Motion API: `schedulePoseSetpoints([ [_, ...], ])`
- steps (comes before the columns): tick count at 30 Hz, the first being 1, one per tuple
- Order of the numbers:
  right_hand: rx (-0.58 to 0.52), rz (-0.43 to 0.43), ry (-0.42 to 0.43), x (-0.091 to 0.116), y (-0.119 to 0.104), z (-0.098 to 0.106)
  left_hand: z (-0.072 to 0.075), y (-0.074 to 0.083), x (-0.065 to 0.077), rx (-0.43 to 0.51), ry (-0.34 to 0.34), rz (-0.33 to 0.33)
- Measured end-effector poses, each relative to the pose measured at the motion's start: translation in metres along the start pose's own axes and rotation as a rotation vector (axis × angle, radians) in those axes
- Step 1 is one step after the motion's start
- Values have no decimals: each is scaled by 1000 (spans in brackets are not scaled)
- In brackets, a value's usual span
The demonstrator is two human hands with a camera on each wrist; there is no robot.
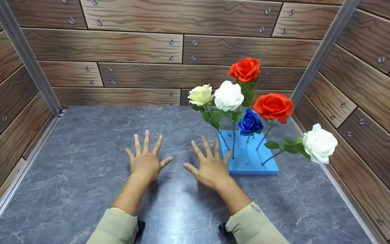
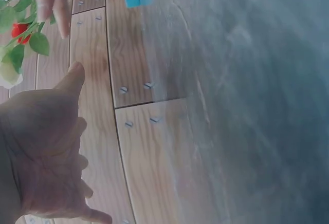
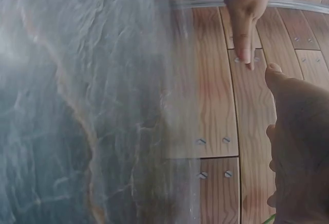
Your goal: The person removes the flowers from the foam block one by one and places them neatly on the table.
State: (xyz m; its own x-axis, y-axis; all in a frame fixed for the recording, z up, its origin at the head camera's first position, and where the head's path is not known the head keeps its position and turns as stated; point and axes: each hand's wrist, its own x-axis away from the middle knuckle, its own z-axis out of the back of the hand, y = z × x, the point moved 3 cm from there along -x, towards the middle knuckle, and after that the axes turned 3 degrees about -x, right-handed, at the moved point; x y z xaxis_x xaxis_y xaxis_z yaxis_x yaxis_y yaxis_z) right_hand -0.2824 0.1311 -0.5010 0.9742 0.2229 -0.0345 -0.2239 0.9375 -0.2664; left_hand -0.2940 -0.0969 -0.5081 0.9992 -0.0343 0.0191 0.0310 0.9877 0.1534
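My left hand [image 1: 145, 165] is held over the grey table with its fingers spread and holds nothing. To its right, my right hand [image 1: 212, 168] is spread likewise, also holding nothing, and its little finger overlaps the left edge of a light blue block [image 1: 254, 166] in the head view. Several artificial roses stand in that block: a cream rose [image 1: 201, 95], a white rose [image 1: 229, 96], a blue rose [image 1: 250, 122], an upper red rose [image 1: 245, 69] and a lower red rose [image 1: 274, 106]. Another white rose [image 1: 319, 143] leans far out to the right.
The grey marbled tabletop [image 1: 90, 189] is bounded by a back wall [image 1: 141, 74] with a wood-plank pattern. Similar walls stand at left and right. Metal rails [image 1: 22, 183] run along the table's sides, with metal posts in the back corners.
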Motion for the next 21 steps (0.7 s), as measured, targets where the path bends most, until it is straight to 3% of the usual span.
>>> schedulePoseSetpoints([
  [13, 29, -5, 2, 4, 0, 6, 7, 0, 9, 6, 38, -16],
  [21, 88, 46, -12, 19, 17, 17, 9, 5, 16, 33, 33, -46],
])
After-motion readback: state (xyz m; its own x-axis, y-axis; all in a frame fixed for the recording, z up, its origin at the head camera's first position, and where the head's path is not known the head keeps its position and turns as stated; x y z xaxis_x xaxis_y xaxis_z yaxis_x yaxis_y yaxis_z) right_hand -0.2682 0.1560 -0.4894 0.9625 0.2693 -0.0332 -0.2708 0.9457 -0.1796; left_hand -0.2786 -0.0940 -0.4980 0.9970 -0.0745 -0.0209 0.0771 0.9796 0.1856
